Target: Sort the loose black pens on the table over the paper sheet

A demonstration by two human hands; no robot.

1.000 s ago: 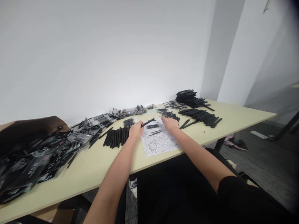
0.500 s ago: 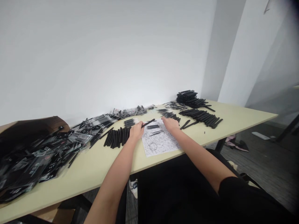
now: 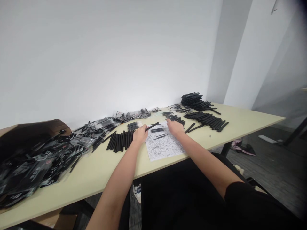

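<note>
My left hand (image 3: 140, 134) is shut on a thin black pen (image 3: 152, 126), which points up and to the right over a printed black-and-white paper sheet (image 3: 163, 143). A row of loose black pens (image 3: 119, 141) lies just left of that hand. My right hand (image 3: 175, 127) rests at the sheet's far edge, its fingers together and holding nothing visible. Short black pens (image 3: 176, 119) lie just beyond those fingertips. A few more black pens (image 3: 157, 130) lie on the sheet between my hands.
A large heap of black items in clear plastic packets (image 3: 40, 163) spills from a brown cardboard box (image 3: 28, 134) at the left of the pale table (image 3: 96, 171). Black pen stacks (image 3: 206, 120) lie at the right. A white wall stands behind the table.
My right hand has shifted slightly to the right at the sheet's far edge. My left hand still holds the black pen in almost the same place.
</note>
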